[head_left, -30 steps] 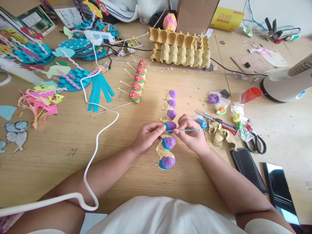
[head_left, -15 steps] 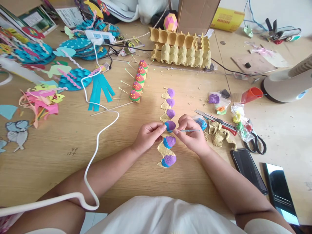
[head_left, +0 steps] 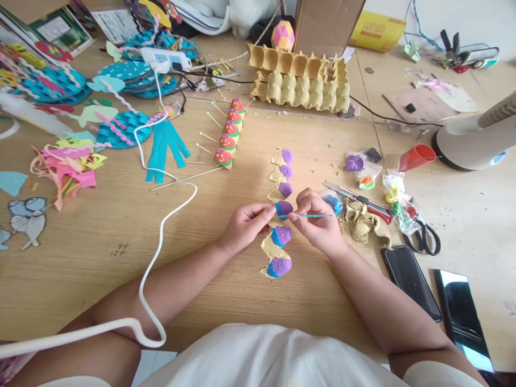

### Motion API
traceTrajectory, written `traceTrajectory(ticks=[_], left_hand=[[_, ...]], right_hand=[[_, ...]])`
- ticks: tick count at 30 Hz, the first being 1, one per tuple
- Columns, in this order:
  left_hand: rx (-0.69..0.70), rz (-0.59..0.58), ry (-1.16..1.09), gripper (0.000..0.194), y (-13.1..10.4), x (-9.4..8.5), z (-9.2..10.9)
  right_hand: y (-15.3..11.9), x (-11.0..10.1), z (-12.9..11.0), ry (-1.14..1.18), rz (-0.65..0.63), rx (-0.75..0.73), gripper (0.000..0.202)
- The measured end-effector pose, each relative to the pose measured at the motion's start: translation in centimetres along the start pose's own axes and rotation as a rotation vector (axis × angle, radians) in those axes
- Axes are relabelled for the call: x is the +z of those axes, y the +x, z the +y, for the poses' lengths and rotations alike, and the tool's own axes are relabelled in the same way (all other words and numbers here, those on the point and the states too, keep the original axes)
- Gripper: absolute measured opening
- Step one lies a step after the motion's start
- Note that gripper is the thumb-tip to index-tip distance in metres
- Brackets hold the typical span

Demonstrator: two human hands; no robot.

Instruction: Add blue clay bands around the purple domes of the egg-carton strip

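A strip of egg carton (head_left: 273, 248) runs down the middle of the table, its several bumps capped with purple clay (head_left: 282, 235). On the lower bumps, blue clay (head_left: 276, 268) edges the purple. My left hand (head_left: 252, 223) pinches the strip at the side of a middle bump, thumb and forefinger by its blue edge. In my right hand (head_left: 318, 220) is a thin blue modelling stick, its shaft (head_left: 318, 216) pointing left and its tip at that same bump. Part of the strip is hidden by my left fingers.
A finished-looking caterpillar (head_left: 228, 134) of red and green bumps stands behind. To the right lie a box cutter (head_left: 358, 200), carton scraps (head_left: 360, 221), scissors (head_left: 427, 236), clay bags and two phones (head_left: 411, 282). A white cable (head_left: 161, 236) crosses at left; egg cartons (head_left: 302, 88) sit at the back.
The far end of the egg carton strip has shifted slightly right and down. Both hands stay at the same bump, with the stick moved a little across it.
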State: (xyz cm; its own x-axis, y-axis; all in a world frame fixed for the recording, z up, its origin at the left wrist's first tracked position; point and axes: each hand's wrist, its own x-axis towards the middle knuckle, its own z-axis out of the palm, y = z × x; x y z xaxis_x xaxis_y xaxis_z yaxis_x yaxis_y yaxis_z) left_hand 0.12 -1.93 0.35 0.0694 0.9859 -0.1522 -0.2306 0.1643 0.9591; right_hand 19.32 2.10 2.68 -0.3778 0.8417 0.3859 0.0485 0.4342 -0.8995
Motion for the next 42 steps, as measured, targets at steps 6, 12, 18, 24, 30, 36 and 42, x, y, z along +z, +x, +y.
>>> traceTrajectory(ticks=[6, 12, 18, 24, 30, 36, 42], left_hand=[[-0.009, -0.011, 0.054, 0.040, -0.06, -0.20, 0.30], [0.076, -0.025, 0.084, 0.035, -0.17, -0.05, 0.22], [0.162, -0.038, 0.243, 0.034, -0.36, -0.09, 0.82], [0.273, -0.009, 0.386, 0.035, -0.65, -0.13, 0.62], [0.325, 0.018, 0.425, 0.033, -0.64, -0.08, 0.55], [0.334, 0.022, 0.432, 0.031, -0.58, -0.19, 0.52], [0.335, 0.025, 0.438, 0.031, -0.63, -0.13, 0.66]], right_hand=[[0.10, -0.02, 0.21, 0.000, 0.017, -0.003, 0.023], [-0.27, 0.28, 0.24, 0.069, 0.090, 0.082, 0.025], [-0.26, 0.55, -0.04, 0.077, 0.118, 0.090, 0.025], [-0.22, 0.63, -0.30, 0.030, 0.129, 0.081, 0.026], [-0.26, 0.69, -0.37, 0.045, 0.112, 0.083, 0.026], [-0.19, 0.67, -0.32, 0.038, 0.104, 0.060, 0.024], [-0.29, 0.63, -0.29, 0.032, 0.110, 0.069, 0.025]])
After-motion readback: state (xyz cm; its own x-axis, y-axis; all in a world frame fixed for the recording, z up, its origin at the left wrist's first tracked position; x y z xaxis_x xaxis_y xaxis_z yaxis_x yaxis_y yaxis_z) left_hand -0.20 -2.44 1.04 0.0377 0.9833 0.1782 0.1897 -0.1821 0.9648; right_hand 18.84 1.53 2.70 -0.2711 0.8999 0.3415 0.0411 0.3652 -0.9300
